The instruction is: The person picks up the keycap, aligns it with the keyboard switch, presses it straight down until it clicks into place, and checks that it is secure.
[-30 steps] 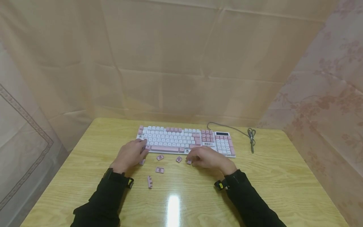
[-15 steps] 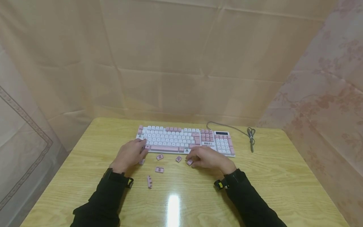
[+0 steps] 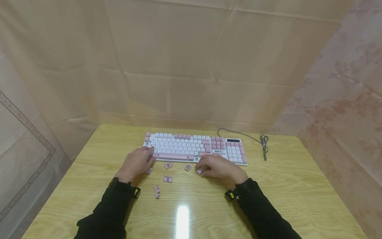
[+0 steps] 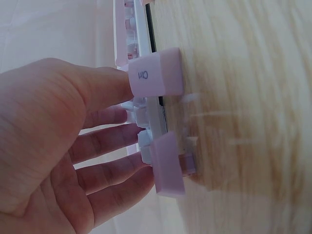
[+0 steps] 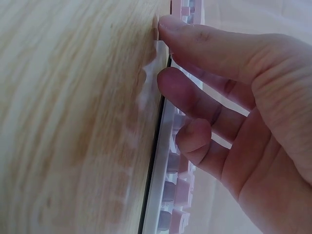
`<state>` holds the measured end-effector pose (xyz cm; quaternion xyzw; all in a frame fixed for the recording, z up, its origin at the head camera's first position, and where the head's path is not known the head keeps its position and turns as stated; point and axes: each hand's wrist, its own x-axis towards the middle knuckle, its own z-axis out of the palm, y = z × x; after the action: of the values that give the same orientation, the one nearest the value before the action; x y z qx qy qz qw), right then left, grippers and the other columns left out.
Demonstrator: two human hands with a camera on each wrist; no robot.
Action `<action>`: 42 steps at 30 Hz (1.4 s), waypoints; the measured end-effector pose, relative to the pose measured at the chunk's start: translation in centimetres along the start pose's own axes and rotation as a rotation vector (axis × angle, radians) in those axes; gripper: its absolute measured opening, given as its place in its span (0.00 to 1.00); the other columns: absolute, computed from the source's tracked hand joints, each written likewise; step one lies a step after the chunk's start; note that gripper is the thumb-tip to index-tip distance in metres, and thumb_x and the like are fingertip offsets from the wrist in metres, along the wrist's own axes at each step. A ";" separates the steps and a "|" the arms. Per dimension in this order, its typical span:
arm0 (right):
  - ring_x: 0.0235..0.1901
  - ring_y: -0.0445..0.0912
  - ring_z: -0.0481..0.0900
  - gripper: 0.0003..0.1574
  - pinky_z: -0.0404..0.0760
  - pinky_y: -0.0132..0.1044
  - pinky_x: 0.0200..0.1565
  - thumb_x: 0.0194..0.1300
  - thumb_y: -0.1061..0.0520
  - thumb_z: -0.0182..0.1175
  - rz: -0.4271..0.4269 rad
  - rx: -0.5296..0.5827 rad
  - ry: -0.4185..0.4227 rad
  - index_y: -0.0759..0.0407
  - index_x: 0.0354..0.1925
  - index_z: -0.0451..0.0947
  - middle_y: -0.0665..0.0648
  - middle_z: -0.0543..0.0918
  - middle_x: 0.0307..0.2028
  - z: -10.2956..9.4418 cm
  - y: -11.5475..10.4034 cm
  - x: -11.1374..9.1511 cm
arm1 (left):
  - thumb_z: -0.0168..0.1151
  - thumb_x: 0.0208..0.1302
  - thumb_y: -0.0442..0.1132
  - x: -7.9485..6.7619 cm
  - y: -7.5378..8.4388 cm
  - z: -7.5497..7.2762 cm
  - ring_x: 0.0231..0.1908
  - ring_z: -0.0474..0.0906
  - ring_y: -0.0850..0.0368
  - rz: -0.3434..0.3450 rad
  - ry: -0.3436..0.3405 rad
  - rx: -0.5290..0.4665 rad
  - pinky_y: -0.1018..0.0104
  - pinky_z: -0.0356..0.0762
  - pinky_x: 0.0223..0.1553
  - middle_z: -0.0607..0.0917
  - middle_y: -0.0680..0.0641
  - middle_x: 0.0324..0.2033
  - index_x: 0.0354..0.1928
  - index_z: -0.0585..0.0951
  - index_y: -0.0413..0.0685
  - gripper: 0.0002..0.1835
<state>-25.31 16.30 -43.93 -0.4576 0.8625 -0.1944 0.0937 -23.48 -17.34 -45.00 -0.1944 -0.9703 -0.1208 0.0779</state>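
Observation:
In the head view a white-and-pink keyboard lies across the table. My left hand rests at its lower left corner, fingers lightly bent over the keys. A pink keycap lies beside that thumb. In the left wrist view a pink keycap marked with letters overlaps the thumb tip, and another pink keycap shows by the lower fingers. My right hand is at the keyboard's front edge, its thumb and fingertips pinching a pink keycap. The right wrist view hides this keycap.
Loose on the wooden table are pink keycaps, including a small one, a tilted one, a wider one and a long one on its side. A bundled cable lies right of the keyboard.
The keycap at the right fingertips has turned and shows more of its top than one second ago. Both hands have kept nearly the same place.

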 end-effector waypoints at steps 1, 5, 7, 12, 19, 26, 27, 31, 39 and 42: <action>0.36 0.38 0.77 0.17 0.76 0.30 0.38 0.56 0.56 0.67 0.002 0.000 -0.001 0.52 0.46 0.83 0.47 0.78 0.38 0.0 0.0 0.0 | 0.60 0.63 0.45 0.0 0.0 0.0 0.22 0.65 0.57 0.000 0.001 -0.003 0.63 0.64 0.23 0.70 0.52 0.22 0.43 0.79 0.42 0.14; 0.36 0.38 0.76 0.17 0.76 0.31 0.38 0.56 0.56 0.67 0.016 -0.008 -0.004 0.51 0.47 0.83 0.45 0.79 0.38 0.0 -0.1 0.0 | 0.60 0.63 0.45 0.0 0.1 -0.1 0.23 0.65 0.57 -0.005 -0.002 -0.010 0.62 0.64 0.23 0.71 0.52 0.23 0.45 0.79 0.42 0.15; 0.35 0.38 0.75 0.17 0.76 0.31 0.37 0.56 0.56 0.67 0.023 -0.013 -0.005 0.51 0.47 0.83 0.45 0.79 0.37 0.0 -0.1 0.0 | 0.60 0.64 0.45 0.0 0.1 -0.1 0.23 0.65 0.57 -0.009 -0.009 -0.008 0.62 0.64 0.24 0.71 0.52 0.24 0.47 0.79 0.41 0.16; 0.33 0.38 0.75 0.16 0.75 0.31 0.35 0.57 0.55 0.67 0.034 -0.016 -0.008 0.50 0.46 0.83 0.44 0.79 0.36 0.1 -0.1 0.0 | 0.60 0.64 0.46 0.0 0.2 -0.2 0.24 0.66 0.56 -0.017 -0.020 -0.004 0.62 0.65 0.25 0.72 0.52 0.25 0.50 0.78 0.40 0.19; 0.35 0.36 0.75 0.13 0.75 0.30 0.38 0.59 0.53 0.65 0.047 -0.089 0.093 0.50 0.44 0.84 0.44 0.80 0.38 -0.1 0.2 0.0 | 0.60 0.63 0.45 -0.1 0.2 -0.2 0.24 0.66 0.56 -0.014 -0.010 -0.004 0.62 0.65 0.25 0.72 0.52 0.25 0.53 0.77 0.38 0.21; 0.35 0.39 0.79 0.15 0.77 0.32 0.39 0.56 0.57 0.67 0.134 -0.178 0.291 0.53 0.44 0.83 0.48 0.83 0.38 -0.3 0.7 0.2 | 0.60 0.64 0.46 0.0 0.2 -0.2 0.24 0.66 0.56 -0.012 -0.011 0.008 0.62 0.65 0.25 0.72 0.52 0.24 0.50 0.79 0.40 0.19; 0.35 0.39 0.79 0.15 0.77 0.32 0.39 0.56 0.57 0.67 0.146 -0.185 0.306 0.54 0.44 0.83 0.48 0.83 0.37 -0.3 0.8 0.2 | 0.60 0.64 0.46 0.0 0.2 -0.2 0.24 0.66 0.56 -0.010 -0.012 0.008 0.62 0.64 0.24 0.71 0.52 0.24 0.49 0.79 0.40 0.18; 0.35 0.39 0.78 0.13 0.76 0.32 0.38 0.55 0.57 0.68 0.174 -0.207 0.337 0.53 0.41 0.84 0.47 0.83 0.36 -0.1 1.2 0.3 | 0.60 0.63 0.46 0.0 0.2 -0.2 0.23 0.65 0.57 -0.002 -0.007 0.012 0.62 0.64 0.24 0.71 0.52 0.23 0.45 0.79 0.42 0.15; 0.34 0.39 0.79 0.11 0.76 0.32 0.38 0.53 0.59 0.68 0.152 -0.208 0.378 0.53 0.38 0.85 0.47 0.84 0.34 0.1 1.5 0.5 | 0.60 0.64 0.46 0.0 0.0 -0.1 0.23 0.65 0.56 -0.004 -0.017 0.004 0.63 0.64 0.24 0.70 0.52 0.23 0.45 0.78 0.43 0.15; 0.33 0.38 0.78 0.11 0.76 0.32 0.37 0.53 0.59 0.69 0.154 -0.204 0.378 0.52 0.38 0.85 0.47 0.84 0.34 0.2 1.6 0.5 | 0.60 0.64 0.46 0.0 0.0 -0.1 0.23 0.65 0.56 0.001 -0.015 0.000 0.63 0.65 0.24 0.70 0.52 0.23 0.44 0.78 0.43 0.14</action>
<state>-26.72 16.60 -44.76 -0.3528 0.9124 -0.1808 -0.1018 -23.48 -17.38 -44.87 -0.1956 -0.9708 -0.1195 0.0709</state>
